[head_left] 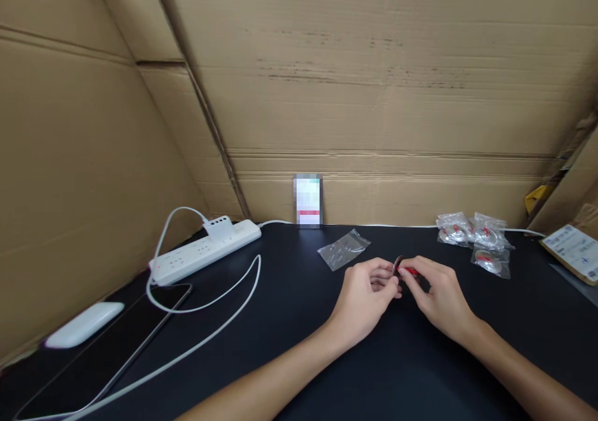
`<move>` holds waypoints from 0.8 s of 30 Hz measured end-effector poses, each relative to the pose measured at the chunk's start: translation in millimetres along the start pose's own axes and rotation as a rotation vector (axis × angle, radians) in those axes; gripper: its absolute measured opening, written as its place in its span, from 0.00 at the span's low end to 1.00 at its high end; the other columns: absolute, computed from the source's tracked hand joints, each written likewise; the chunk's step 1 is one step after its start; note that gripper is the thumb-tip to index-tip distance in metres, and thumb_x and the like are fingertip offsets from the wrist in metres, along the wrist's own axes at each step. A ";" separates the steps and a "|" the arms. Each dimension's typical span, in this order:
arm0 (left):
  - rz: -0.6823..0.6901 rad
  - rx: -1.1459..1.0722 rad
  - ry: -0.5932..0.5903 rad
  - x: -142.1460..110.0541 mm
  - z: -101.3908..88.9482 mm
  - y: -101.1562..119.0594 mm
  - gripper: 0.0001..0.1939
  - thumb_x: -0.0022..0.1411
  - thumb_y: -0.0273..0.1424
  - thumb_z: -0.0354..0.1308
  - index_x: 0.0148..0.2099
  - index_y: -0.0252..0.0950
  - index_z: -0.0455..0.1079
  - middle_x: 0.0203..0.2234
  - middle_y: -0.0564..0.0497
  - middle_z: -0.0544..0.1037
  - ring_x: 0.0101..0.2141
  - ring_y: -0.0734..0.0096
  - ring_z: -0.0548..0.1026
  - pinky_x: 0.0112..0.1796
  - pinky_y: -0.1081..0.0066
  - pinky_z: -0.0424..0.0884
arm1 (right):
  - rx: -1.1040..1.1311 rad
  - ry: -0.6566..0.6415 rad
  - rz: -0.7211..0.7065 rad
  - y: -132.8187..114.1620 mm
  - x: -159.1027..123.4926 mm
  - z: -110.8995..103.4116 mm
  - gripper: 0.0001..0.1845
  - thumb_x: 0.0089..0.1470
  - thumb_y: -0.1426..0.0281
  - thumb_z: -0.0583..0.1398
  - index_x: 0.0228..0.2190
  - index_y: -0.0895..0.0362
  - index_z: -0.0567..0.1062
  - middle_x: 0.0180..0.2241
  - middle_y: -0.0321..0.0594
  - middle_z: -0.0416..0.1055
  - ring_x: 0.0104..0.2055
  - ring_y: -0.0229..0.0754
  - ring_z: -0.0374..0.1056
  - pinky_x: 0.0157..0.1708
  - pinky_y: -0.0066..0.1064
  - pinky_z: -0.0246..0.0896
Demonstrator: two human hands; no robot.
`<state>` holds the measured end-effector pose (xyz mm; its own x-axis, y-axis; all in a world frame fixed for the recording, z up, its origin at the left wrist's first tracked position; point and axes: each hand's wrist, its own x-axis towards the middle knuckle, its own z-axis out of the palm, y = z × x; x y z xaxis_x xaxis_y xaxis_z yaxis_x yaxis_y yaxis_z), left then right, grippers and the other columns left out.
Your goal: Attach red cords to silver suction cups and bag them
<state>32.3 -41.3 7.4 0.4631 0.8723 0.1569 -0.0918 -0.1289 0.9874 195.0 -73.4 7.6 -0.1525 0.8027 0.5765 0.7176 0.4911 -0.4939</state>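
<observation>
Both hands meet over the black table, right of centre. My left hand pinches a small thin round disc, seen almost edge-on, between thumb and fingers. A small red piece shows at the fingertips of my right hand, which is closed on it right beside the disc. Whether the red piece is joined to the disc is hidden by the fingers. An opened-out clear plastic bag lies flat just beyond my left hand.
Several clear bags with round silvery and red items lie at the right back. A labelled packet is farther right. A lit phone leans on the cardboard wall. At left are a power strip, white cable and tablet.
</observation>
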 end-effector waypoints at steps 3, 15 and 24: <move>0.022 0.019 -0.007 -2.7 1.7 0.3 0.09 0.60 0.29 0.59 0.42 0.30 0.73 0.32 0.46 0.79 0.33 0.65 0.80 0.39 0.63 0.79 | -0.054 -0.011 -0.035 4.2 -2.2 4.3 0.10 0.64 0.71 0.52 0.34 0.56 0.73 0.30 0.41 0.71 0.29 0.41 0.67 0.32 0.32 0.63; 0.060 -0.025 -0.012 -1.7 0.0 -1.5 0.13 0.64 0.37 0.56 0.39 0.32 0.74 0.31 0.47 0.78 0.34 0.65 0.79 0.40 0.64 0.78 | -0.217 -0.066 -0.224 2.7 -4.9 1.0 0.13 0.64 0.74 0.50 0.37 0.56 0.74 0.29 0.43 0.71 0.30 0.42 0.67 0.32 0.34 0.63; 0.050 -0.015 0.027 -0.7 -3.1 -7.7 0.07 0.61 0.32 0.59 0.35 0.32 0.71 0.28 0.49 0.76 0.30 0.68 0.78 0.37 0.66 0.76 | -0.117 -0.051 -0.120 -3.0 -4.7 1.5 0.15 0.64 0.71 0.51 0.35 0.56 0.77 0.28 0.43 0.73 0.28 0.42 0.68 0.31 0.34 0.63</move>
<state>30.0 -39.4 -0.4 0.4337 0.8774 0.2051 -0.1274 -0.1657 0.9779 192.6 -78.1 5.4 -0.2739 0.7581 0.5919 0.7658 0.5442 -0.3427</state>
